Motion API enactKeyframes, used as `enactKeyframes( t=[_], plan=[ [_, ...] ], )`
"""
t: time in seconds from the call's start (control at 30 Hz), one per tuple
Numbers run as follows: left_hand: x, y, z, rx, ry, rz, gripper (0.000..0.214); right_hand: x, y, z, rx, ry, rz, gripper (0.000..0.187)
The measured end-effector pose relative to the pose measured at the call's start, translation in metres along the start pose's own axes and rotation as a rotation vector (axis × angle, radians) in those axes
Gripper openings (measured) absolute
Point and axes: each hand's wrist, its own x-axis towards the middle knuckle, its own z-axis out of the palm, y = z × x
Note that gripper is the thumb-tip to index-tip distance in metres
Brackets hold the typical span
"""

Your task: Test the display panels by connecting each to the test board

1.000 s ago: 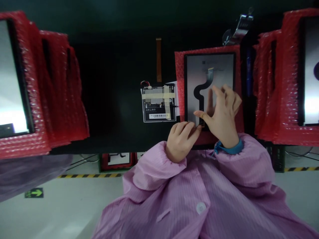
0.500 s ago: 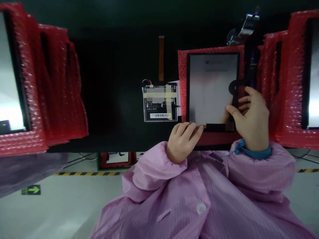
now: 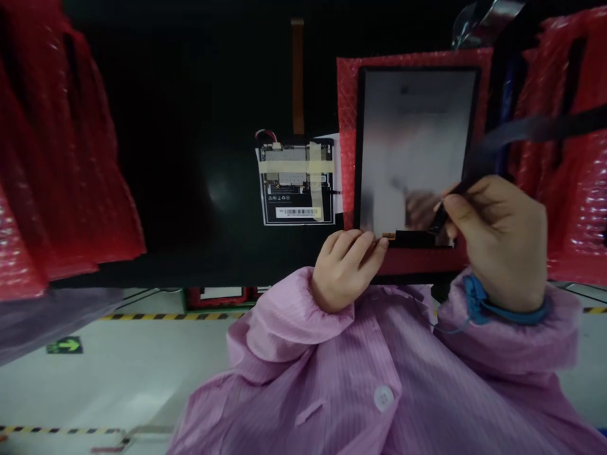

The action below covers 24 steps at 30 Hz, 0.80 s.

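Note:
A grey display panel (image 3: 412, 139) with a black frame lies on a red bubble-wrap sheet (image 3: 347, 126) on the black bench. My left hand (image 3: 345, 268), fingers curled, presses on the panel's near left corner. My right hand (image 3: 500, 240) is closed in a pinch on a black flex cable (image 3: 526, 129), which stretches blurred from the panel's near right corner up to the right. A blue strap (image 3: 484, 303) circles my right wrist.
A small circuit board (image 3: 296, 183) with beige tape strips and a barcode label lies left of the panel, an orange ribbon cable (image 3: 297, 76) behind it. Red bubble-wrap stacks (image 3: 61, 158) stand left and right (image 3: 569, 158). A metal tool (image 3: 488, 16) sits at the back right.
My right hand lifted the S-shaped black flex cable off the panel's face and pulled it out to the right. My left hand stayed on the corner. The view shifted closer.

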Motion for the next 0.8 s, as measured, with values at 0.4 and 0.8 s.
enactKeyframes(
  t=[0.4, 0.8],
  plan=[
    [-0.001, 0.0, -0.002, -0.041, -0.043, -0.028, 0.011, 0.01, 0.004, 0.027, 0.211, -0.267, -0.028, 0.005],
    [-0.002, -0.001, -0.001, -0.038, -0.054, -0.033, 0.013, 0.008, 0.008, 0.028, 0.251, -0.297, -0.015, 0.005]
  ],
)
